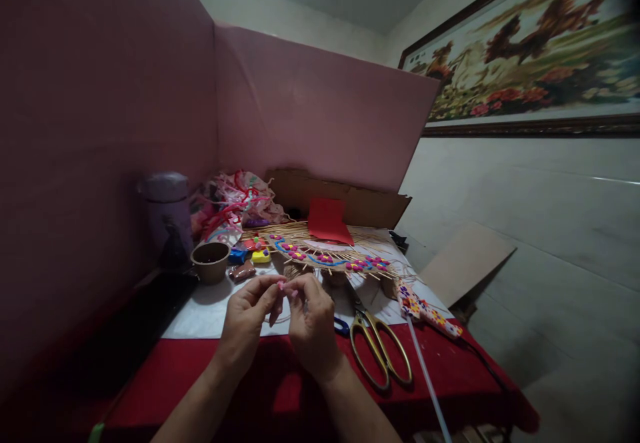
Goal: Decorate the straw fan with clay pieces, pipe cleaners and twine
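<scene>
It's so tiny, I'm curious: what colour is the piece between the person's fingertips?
Pink; the piece shows best in the head view.

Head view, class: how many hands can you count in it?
2. The left hand is just left of a small pink piece; the right hand is just right of it, their fingers meeting there. Neither is fully hidden.

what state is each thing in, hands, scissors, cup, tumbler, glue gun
left hand, pinching a pink piece
right hand, pinching it too
scissors, lying down, can't tell if fully shut
brown cup, upright, uncovered
purple tumbler, upright, lidded
glue gun, lying down
</scene>
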Motion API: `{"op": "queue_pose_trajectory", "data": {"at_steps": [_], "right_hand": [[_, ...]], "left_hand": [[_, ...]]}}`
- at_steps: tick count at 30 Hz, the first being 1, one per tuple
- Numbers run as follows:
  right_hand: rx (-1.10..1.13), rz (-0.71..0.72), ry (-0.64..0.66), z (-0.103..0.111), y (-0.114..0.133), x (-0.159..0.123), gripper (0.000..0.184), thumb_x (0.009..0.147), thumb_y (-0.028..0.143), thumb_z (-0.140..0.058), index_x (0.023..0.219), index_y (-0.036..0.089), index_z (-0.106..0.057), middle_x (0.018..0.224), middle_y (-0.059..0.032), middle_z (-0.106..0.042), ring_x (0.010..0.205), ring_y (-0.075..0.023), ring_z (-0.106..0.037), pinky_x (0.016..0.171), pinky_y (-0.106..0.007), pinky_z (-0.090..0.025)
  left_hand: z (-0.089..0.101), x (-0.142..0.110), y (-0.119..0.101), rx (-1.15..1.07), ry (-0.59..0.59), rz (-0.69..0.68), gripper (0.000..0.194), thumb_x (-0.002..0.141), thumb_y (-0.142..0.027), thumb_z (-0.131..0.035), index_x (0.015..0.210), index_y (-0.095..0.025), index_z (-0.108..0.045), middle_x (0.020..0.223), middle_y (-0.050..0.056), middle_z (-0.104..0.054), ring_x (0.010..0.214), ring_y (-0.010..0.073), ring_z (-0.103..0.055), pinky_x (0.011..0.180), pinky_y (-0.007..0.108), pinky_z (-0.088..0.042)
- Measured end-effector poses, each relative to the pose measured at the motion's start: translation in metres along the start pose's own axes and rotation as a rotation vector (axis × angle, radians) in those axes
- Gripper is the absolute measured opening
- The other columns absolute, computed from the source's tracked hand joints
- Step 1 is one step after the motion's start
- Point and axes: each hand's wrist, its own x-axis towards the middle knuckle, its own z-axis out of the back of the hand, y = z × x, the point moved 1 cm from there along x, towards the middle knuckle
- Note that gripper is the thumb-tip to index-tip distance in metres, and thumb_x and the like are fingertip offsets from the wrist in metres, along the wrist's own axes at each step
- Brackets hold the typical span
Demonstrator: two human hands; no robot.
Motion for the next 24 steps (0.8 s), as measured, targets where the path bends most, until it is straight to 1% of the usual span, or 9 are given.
{"op": "queue_pose_trajectory", "data": {"at_steps": [3, 6, 8, 10, 12, 17, 20, 22, 24], "right_hand": [[-0.017, -0.051, 0.012, 0.000, 0.000, -0.001, 0.013, 0.087, 0.016, -0.042, 0.077, 0.017, -0.050, 0.075, -0.0024, -0.055, 0.071, -0.0146, -0.053, 0.065, -0.026, -0.038], [0.003, -0.096, 0.029, 0.000, 0.000, -0.001, 0.013, 0.087, 0.021, -0.044, 0.076, 0.018, -0.050, 0.073, -0.0014, -0.055, 0.069, -0.0143, -0.052, 0.063, -0.025, -0.037], [0.049, -0.168, 0.039, 0.000, -0.001, 0.000, 0.016, 0.088, 0.025, -0.044, 0.075, 0.018, -0.050, 0.070, -0.0001, -0.055, 0.066, -0.0133, -0.051, 0.061, -0.025, -0.036], [0.125, -0.268, 0.041, 0.000, -0.002, 0.002, 0.020, 0.089, 0.029, -0.043, 0.073, 0.018, -0.049, 0.067, 0.0015, -0.053, 0.062, -0.0118, -0.049, 0.058, -0.023, -0.035], [0.196, -0.346, 0.042, 0.001, -0.002, 0.003, 0.022, 0.089, 0.032, -0.044, 0.072, 0.018, -0.048, 0.063, 0.0027, -0.051, 0.058, -0.0107, -0.046, 0.054, -0.022, -0.035], [0.303, -0.417, 0.056, 0.000, -0.003, 0.003, 0.025, 0.087, 0.038, -0.047, 0.072, 0.018, -0.049, 0.059, 0.0037, -0.049, 0.054, -0.0097, -0.044, 0.051, -0.021, -0.035], [0.458, -0.514, 0.075, -0.003, -0.010, 0.004, 0.029, 0.084, 0.044, -0.050, 0.071, 0.018, -0.048, 0.054, 0.0062, -0.043, 0.045, -0.0073, -0.037, 0.043, -0.020, -0.030], [0.604, -0.596, 0.099, -0.008, -0.014, 0.005, 0.032, 0.081, 0.049, -0.051, 0.071, 0.019, -0.047, 0.051, 0.0080, -0.039, 0.040, -0.0058, -0.031, 0.038, -0.019, -0.026], [0.684, -0.659, 0.131, -0.010, -0.015, 0.008, 0.036, 0.080, 0.053, -0.050, 0.071, 0.019, -0.046, 0.049, 0.0085, -0.038, 0.037, -0.0053, -0.028, 0.035, -0.019, -0.023]], "left_hand": [[-0.001, -0.001, 0.000, 0.074, -0.047, -0.064, 0.022, 0.071, -0.030, -0.067, 0.085, -0.014, -0.062, 0.056, -0.003, -0.055, 0.046, 0.0069, -0.044, 0.039, 0.017, -0.033], [-0.004, -0.001, -0.003, 0.099, -0.076, -0.079, 0.023, 0.070, -0.033, -0.067, 0.082, -0.015, -0.060, 0.055, -0.004, -0.053, 0.043, 0.0061, -0.041, 0.038, 0.017, -0.030], [-0.005, -0.002, -0.004, 0.101, -0.061, -0.066, 0.023, 0.070, -0.034, -0.067, 0.079, -0.014, -0.061, 0.053, -0.004, -0.051, 0.042, 0.0050, -0.038, 0.038, 0.016, -0.028], [-0.006, -0.002, -0.005, 0.094, -0.043, -0.052, 0.023, 0.070, -0.034, -0.066, 0.079, -0.013, -0.062, 0.053, -0.004, -0.053, 0.042, 0.0046, -0.038, 0.038, 0.016, -0.027], [-0.006, -0.002, -0.005, 0.084, -0.026, -0.040, 0.023, 0.071, -0.033, -0.066, 0.081, -0.013, -0.063, 0.055, -0.003, -0.054, 0.043, 0.0049, -0.039, 0.039, 0.016, -0.028], [-0.002, -0.001, -0.001, 0.058, -0.017, -0.002, 0.021, 0.068, -0.028, -0.071, 0.082, -0.013, -0.066, 0.054, -0.003, -0.055, 0.043, 0.0052, -0.042, 0.039, 0.017, -0.031], [0.000, 0.001, 0.002, 0.005, -0.027, 0.033, 0.022, 0.066, -0.027, -0.073, 0.081, -0.012, -0.067, 0.056, -0.001, -0.058, 0.043, 0.0052, -0.045, 0.037, 0.015, -0.031], [0.001, 0.002, 0.002, -0.046, -0.030, 0.065, 0.025, 0.062, -0.025, -0.076, 0.079, -0.011, -0.067, 0.059, 0.001, -0.062, 0.043, 0.0063, -0.049, 0.037, 0.016, -0.035], [0.000, 0.004, 0.001, -0.087, -0.033, 0.092, 0.025, 0.058, -0.024, -0.079, 0.076, -0.010, -0.067, 0.061, 0.003, -0.064, 0.044, 0.0077, -0.051, 0.037, 0.018, -0.039]]}}
